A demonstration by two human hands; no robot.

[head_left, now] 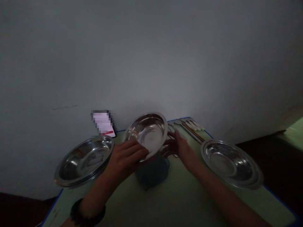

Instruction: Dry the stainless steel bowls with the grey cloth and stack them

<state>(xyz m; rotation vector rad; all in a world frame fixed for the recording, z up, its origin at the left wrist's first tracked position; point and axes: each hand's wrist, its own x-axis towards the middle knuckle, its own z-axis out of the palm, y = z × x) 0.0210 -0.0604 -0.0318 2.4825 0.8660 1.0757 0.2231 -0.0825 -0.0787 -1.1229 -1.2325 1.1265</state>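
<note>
A small steel bowl (148, 134) is held tilted above the middle of the green table (180, 198). My left hand (126, 157) grips its near left rim, fingers curled over the edge. My right hand (181, 146) sits at the bowl's right side, fingers touching or just under its rim. Below the bowl stands a dark blue container (152, 173), partly hidden by it.
A stack of wide steel plates (84, 160) lies at the table's left, another steel plate (232, 164) at the right. Spoons and chopsticks (189, 127) lie at the far edge by the grey wall. A blurred card (103, 123) leans against the wall.
</note>
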